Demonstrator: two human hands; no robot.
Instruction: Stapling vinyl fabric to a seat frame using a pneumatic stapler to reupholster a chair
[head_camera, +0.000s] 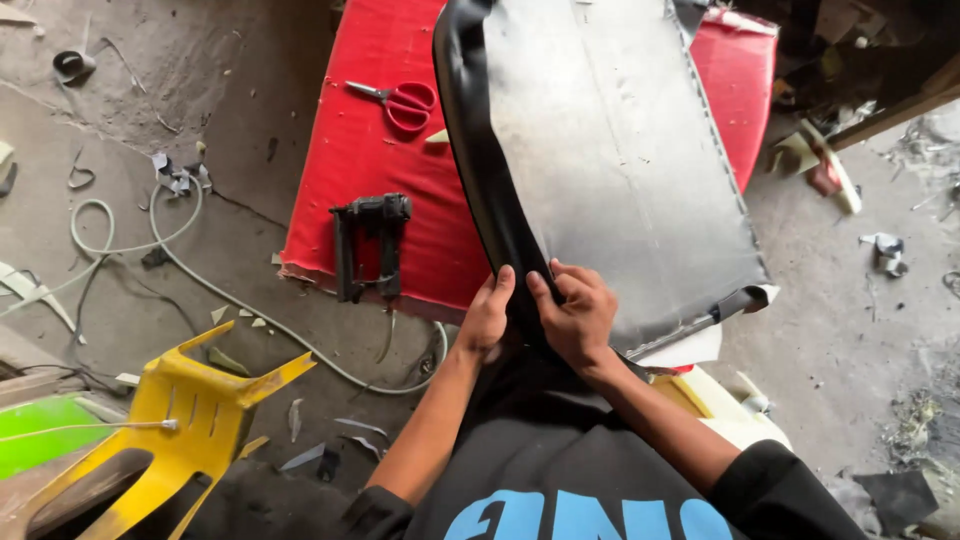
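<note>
A large sheet of black upholstery cover (610, 150), its grey underside up, lies over a red cushion (370, 170). Its near-left black folded edge runs down to my hands. My left hand (488, 315) pinches that edge from the left, thumb on top. Against it from the right, my right hand (578, 315) grips the same fold with fingers curled over it. On the red cushion lie red-handled scissors (402, 102) and a black pneumatic staple gun (368, 245).
A pale air hose (180, 250) loops across the dusty concrete floor to the left. A broken yellow plastic chair (185, 420) stands at lower left beside a green panel (40, 430). Scraps and debris litter the floor on the right.
</note>
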